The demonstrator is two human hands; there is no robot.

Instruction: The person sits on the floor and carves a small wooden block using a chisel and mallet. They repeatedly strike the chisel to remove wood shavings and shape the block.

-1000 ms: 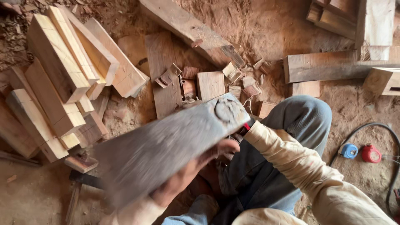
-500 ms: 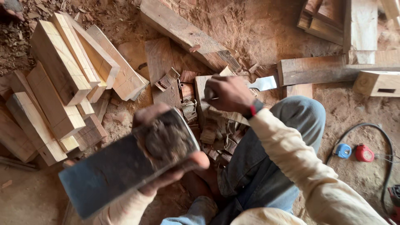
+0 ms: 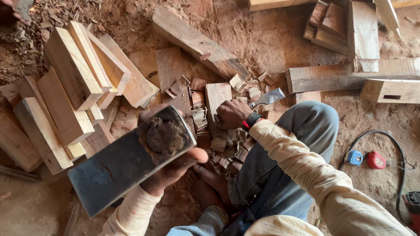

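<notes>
At frame centre: right hand (image 3: pixel 232 112) clamped on chisel (image 3: pixel 267 98); left hand (image 3: pixel 175 168) clamped on hatchet (image 3: pixel 131 159). Advisable: strike squarely, foot (image 3: pixel 214 181) clear.

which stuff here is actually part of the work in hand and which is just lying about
In use:
- left hand gripping the axe head
- right hand holding the chisel
- wood block and chips under it

Lying about:
- stacked wood blocks
- long beam
- blue tape measure
- red tape measure
- black cable
</notes>
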